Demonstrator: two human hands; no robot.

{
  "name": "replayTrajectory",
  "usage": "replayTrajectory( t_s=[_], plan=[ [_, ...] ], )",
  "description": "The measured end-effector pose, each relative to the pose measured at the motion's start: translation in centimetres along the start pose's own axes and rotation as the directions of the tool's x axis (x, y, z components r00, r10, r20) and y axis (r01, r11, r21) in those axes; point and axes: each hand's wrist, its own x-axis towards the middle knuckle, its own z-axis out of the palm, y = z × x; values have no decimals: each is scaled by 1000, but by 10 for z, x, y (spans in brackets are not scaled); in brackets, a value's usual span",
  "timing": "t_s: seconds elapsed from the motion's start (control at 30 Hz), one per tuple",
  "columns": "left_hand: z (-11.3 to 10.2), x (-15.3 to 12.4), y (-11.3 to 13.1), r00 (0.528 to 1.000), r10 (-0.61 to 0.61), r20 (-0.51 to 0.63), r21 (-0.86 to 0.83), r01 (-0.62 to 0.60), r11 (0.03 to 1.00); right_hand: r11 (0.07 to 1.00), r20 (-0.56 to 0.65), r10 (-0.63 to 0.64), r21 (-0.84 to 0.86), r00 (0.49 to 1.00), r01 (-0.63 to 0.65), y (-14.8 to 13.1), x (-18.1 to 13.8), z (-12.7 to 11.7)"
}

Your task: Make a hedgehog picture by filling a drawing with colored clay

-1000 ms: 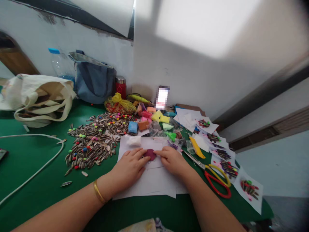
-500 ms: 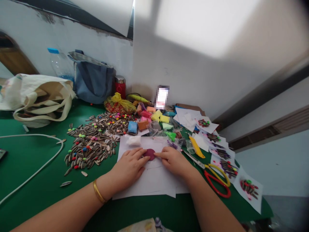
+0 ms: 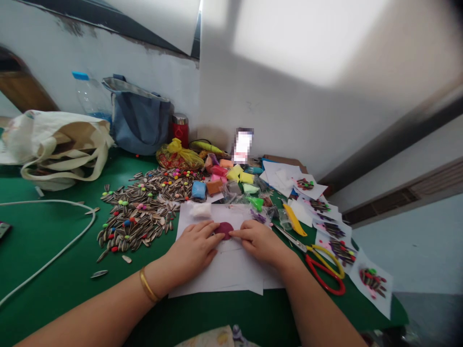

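Observation:
A flat, dark purple-red disc of modelling clay (image 3: 224, 230) lies on white paper (image 3: 235, 272) in front of me. My left hand (image 3: 193, 248) rests open and flat over the disc's left side, its fingers stretched forward and the thumb touching the lower left edge. From the right, my right hand (image 3: 258, 241) touches the disc's edge with its outstretched index finger; its other fingers are partly curled and partly hidden. Neither hand grips anything. A white lump (image 3: 200, 210), perhaps clay, sits just beyond my left fingers.
Sunflower seeds (image 3: 144, 212) mixed with coloured bits spread at left. Packs of coloured clay (image 3: 214, 187) stand ahead. Scissors (image 3: 323, 265) and a yellow cutter (image 3: 294, 219) lie at right, beside papers bearing seed pictures (image 3: 374, 284). Bags (image 3: 139, 120) and a red flask (image 3: 180, 130) are behind.
My right index finger has shifted very slightly left along the disc's edge. The left hand and the disc look unmoved.

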Motion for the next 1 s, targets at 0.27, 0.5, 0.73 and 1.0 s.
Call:
replayTrajectory(
  t_s=[0.27,0.5,0.73,1.0],
  plan=[
    [-2,1,1,1000,-5,5,-2,5,1000,996,-101,-16,81,995,24,-2,4,4],
    [1,0,-2,1000,1,-24,-24,-2,1000,993,-164,113,60,980,-104,-9,20,22],
    [1,0,-1,999,-3,-32,-41,1,999,993,-163,119,29,980,-115,-10,23,24],
    [-3,1,-3,999,-27,-28,-104,24,994,983,-145,165,101,975,-151,-11,24,21]
  ],
)
